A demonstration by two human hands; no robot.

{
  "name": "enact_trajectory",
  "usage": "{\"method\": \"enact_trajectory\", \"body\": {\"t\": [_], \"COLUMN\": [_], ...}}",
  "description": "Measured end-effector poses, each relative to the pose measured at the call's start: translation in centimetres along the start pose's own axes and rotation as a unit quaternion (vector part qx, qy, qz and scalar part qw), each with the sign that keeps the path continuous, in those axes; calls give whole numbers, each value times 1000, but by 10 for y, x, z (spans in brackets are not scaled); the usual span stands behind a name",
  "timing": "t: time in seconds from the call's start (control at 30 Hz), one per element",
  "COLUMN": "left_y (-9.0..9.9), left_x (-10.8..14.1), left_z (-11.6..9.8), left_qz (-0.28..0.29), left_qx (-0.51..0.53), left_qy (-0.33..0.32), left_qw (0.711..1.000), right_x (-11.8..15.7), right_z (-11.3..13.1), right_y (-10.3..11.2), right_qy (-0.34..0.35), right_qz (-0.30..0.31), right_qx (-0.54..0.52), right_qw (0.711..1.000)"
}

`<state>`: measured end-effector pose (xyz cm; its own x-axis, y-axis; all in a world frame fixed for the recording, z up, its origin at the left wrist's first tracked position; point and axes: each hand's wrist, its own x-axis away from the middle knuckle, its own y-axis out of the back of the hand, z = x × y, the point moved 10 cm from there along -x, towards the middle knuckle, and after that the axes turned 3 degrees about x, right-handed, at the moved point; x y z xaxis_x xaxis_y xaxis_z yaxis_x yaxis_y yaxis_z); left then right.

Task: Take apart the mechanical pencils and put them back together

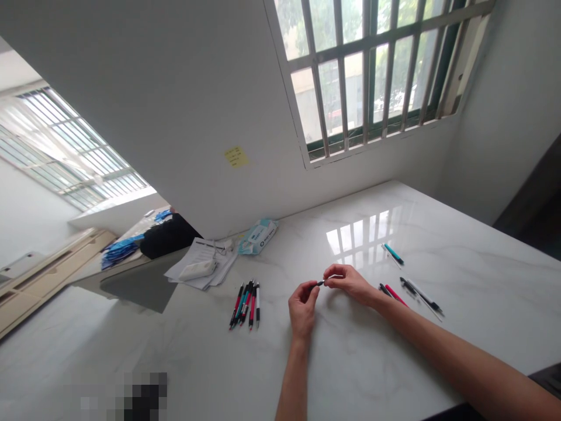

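My left hand (302, 307) is closed in a pinch around a small dark pen part (319, 283) with a silvery end. The fingers of my right hand (349, 283) are closed at that silvery end, so the hands almost meet. Whether a second piece is between the right fingertips is too small to tell. Left of my hands lies a group of assembled pens (243, 304) in red, teal, black and white. To the right are loose pen pieces: a teal barrel (394, 254), a red barrel (397, 296), a dark and white piece (421, 294) and thin refills.
A wet wipes pack (259, 237) lies against the wall, beside paper sheets (197, 266) with a white device (198, 270) on them. A grey flat panel (144, 280) lies farther left on the white marbled table (363, 362). A barred window (372, 76) is above.
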<state>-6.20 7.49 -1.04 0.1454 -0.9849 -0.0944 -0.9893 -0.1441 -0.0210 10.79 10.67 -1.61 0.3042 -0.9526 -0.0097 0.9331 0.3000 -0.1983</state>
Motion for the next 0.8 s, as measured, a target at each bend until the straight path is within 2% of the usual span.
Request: {"method": "enact_trajectory", "body": {"t": [0.27, 0.47, 0.63, 0.8], "left_y": [0, 0, 0, -2], "left_x": [0, 0, -1, 1], "left_z": [-3, -2, 0, -1], "left_qz": [-2, -1, 2, 8], "left_qx": [-5, -10, -7, -10], "left_qy": [-5, -5, -4, 1], "left_qw": [1000, 1000, 1000, 1000], "right_x": [-2, -5, -2, 0], "right_z": [-2, 0, 6, 17], "right_y": [-3, 1, 1, -1], "right_qy": [5, 31, 34, 60], "right_qz": [10, 6, 17, 10], "right_qx": [11, 124, 140, 207], "right_qw": [1000, 992, 989, 976]}}
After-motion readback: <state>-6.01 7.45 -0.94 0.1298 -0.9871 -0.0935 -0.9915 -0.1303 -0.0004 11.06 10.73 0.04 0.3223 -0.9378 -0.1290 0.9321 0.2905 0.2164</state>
